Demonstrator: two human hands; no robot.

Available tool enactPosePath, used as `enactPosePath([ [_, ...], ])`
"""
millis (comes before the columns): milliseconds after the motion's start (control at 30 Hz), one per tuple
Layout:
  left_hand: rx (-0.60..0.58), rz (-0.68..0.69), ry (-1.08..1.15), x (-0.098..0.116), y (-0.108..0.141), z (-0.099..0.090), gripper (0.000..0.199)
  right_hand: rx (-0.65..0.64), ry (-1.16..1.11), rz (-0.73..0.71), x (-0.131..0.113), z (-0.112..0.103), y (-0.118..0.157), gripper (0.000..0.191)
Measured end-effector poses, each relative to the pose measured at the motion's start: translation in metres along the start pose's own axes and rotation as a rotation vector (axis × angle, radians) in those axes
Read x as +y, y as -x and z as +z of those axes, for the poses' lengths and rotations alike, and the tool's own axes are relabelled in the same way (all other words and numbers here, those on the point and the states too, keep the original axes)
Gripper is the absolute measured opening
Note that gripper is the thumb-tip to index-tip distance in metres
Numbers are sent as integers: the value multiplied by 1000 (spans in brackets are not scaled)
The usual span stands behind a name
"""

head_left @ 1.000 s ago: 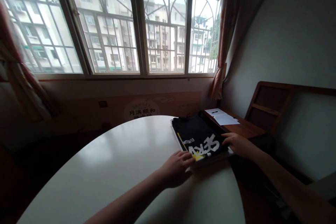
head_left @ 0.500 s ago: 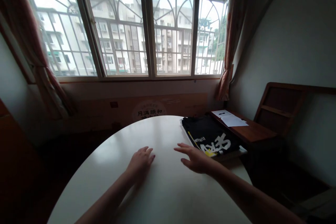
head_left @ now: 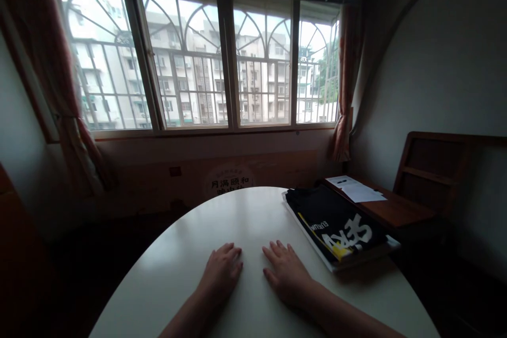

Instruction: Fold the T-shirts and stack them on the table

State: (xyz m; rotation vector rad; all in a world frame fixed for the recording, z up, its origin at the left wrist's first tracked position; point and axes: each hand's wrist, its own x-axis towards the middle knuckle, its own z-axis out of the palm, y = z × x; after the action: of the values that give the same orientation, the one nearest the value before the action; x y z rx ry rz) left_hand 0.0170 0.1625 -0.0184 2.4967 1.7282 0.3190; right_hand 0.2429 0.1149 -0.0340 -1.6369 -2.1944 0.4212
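My left hand (head_left: 222,270) lies palm down on the round white table (head_left: 186,237), its fingers stretched forward and holding nothing. My right hand (head_left: 285,272) also rests palm down there, fingers spread, with a strip of tabletop between the two hands. To the right of my right hand is a folded black T-shirt (head_left: 317,206) with white lettering and a yellow mark. The shirt lies on something flat and white whose edge shows beneath it; I cannot make out what that is. Neither hand touches the shirt.
Past the table's right side stands a wooden chair (head_left: 420,211) with white papers (head_left: 362,191) and a dark pen-like thing on its seat. Ahead, a printed cardboard panel (head_left: 269,169) leans under the barred window (head_left: 261,90). Curtains (head_left: 344,132) hang at both sides.
My right hand has come away from beside the shirt, down and toward me, and now lies flat. The left hand has settled flat too. The view has tilted slightly up.
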Motion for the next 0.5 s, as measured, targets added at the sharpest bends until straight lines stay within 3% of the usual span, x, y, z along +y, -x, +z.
enactPosePath([
  [500,54,-12,65,-8,-4,4,39,-36,80,7,-2,-1,-1,59],
])
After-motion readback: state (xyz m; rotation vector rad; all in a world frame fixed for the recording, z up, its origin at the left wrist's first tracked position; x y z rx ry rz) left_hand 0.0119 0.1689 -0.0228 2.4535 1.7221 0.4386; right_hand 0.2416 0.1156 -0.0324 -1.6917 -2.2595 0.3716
